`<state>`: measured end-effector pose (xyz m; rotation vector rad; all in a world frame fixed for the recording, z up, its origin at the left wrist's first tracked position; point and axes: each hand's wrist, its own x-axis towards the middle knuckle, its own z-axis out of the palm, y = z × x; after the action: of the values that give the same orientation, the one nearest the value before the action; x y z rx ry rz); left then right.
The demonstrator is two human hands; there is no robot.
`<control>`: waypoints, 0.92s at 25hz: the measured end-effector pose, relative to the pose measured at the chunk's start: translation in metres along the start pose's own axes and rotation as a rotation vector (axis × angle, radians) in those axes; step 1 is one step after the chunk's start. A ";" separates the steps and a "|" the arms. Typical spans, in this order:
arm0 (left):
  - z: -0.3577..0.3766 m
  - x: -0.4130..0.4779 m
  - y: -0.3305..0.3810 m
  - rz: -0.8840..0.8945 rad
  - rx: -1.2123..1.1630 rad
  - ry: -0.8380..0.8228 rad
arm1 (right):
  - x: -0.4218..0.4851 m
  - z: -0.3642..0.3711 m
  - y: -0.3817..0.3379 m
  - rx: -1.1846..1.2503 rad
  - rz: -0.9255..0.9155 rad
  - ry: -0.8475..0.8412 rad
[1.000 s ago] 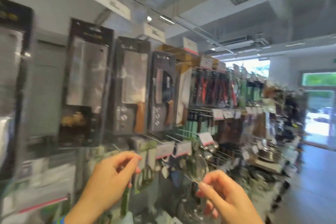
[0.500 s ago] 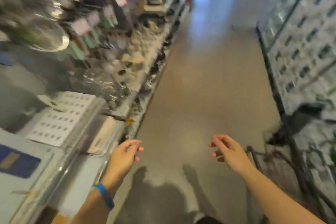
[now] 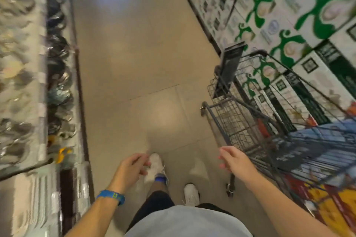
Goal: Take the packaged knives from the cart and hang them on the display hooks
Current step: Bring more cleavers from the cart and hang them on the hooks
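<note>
- Nearer than before, the grey wire shopping cart (image 3: 231, 121) is approached at right.
- Both left hand (image 3: 133, 167) and right hand (image 3: 234, 161) are held loosely curled, empty.
- The dark flat knife package (image 3: 230, 63) is best gripped at its top.

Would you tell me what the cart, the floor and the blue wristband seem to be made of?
The cart looks like dark grey metal wire: thin rods crossing in a grid. The floor seems smooth beige tile with a soft sheen: faint joints and light reflections; ceramic or vinyl is unclear. The wristband looks matte, perhaps fabric or silicone; blur leaves it open.
</note>
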<state>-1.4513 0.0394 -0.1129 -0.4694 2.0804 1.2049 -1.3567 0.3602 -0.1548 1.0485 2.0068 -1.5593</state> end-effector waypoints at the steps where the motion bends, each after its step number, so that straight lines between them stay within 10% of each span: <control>1: 0.000 0.016 0.014 0.020 0.036 -0.032 | 0.006 -0.002 0.001 0.020 0.019 0.031; 12: 0.000 0.192 0.158 0.089 0.391 -0.341 | 0.032 0.011 -0.055 0.265 0.141 0.407; 23: 0.102 0.222 0.252 0.157 0.437 -0.454 | 0.114 -0.050 -0.087 0.393 0.162 0.417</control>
<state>-1.7211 0.2610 -0.1498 0.1608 1.9203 0.8055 -1.4885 0.4351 -0.1621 1.7681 1.8316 -1.8029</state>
